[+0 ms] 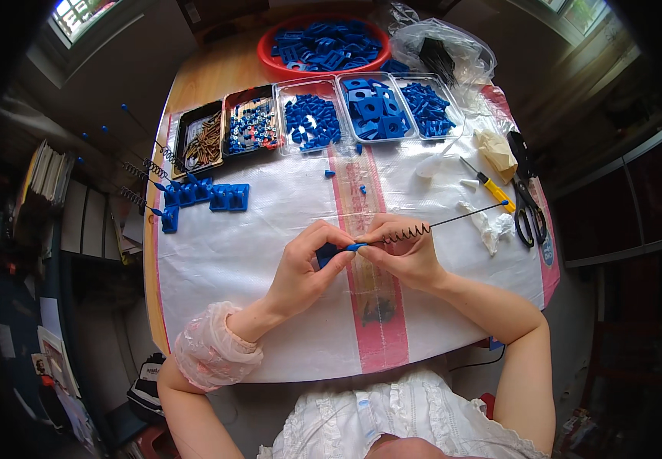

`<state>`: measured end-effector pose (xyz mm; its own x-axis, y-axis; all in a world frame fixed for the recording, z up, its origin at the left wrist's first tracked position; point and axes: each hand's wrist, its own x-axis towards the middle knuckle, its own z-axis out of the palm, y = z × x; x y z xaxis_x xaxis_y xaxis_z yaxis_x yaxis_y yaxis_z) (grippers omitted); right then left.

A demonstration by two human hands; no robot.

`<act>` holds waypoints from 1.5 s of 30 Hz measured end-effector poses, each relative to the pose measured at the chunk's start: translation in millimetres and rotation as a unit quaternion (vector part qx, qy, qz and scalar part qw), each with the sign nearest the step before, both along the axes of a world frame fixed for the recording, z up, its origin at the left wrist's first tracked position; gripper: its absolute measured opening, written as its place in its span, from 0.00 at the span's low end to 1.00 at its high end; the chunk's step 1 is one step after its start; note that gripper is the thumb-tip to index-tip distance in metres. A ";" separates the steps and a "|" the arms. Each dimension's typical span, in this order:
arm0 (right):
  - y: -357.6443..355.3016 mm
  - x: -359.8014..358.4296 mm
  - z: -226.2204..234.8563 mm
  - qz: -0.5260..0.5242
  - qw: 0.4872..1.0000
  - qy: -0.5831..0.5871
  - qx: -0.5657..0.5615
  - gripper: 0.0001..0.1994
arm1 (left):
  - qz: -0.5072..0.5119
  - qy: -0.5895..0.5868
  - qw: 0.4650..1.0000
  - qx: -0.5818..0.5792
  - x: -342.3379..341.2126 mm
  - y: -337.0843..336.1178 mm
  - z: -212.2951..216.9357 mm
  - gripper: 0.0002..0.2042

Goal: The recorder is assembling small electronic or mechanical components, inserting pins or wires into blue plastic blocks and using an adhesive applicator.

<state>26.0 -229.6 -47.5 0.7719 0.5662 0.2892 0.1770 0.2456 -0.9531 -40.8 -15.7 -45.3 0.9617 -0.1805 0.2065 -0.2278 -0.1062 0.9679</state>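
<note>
My left hand (306,266) is closed around a blue plastic base (325,254), which its fingers partly cover. Opposite it, my right hand (405,258) pinches a black spring wire (407,234) near a small blue cone-shaped piece (357,247). The fingertips of both hands meet at this cone, between the base and the coil. From the coil a straight black rod runs up to the right and ends in a blue tip (505,203). Exactly how cone and base join is hidden by the fingers.
Blue bases (228,197), some with springs, stand at left. Behind are a screw tray (203,141), a small-hardware tray (251,126), clear boxes of blue parts (313,121) and a red basin (268,63). A yellow screwdriver (497,191) and black scissors (528,216) lie right.
</note>
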 end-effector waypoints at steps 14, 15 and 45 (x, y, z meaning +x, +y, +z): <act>-0.6 -0.2 -1.7 0.001 1.000 0.013 0.001 0.08 | 0.022 -0.026 0.999 0.000 1.4 -3.8 -0.4 0.05; -1.0 -0.2 -1.9 0.002 1.000 0.017 -0.001 0.08 | 0.022 -0.025 0.999 -0.002 1.3 -4.0 -0.1 0.06; -0.7 1.1 -2.4 0.004 1.000 0.018 -0.013 0.07 | 0.052 -0.054 0.996 0.051 0.0 -5.4 4.2 0.06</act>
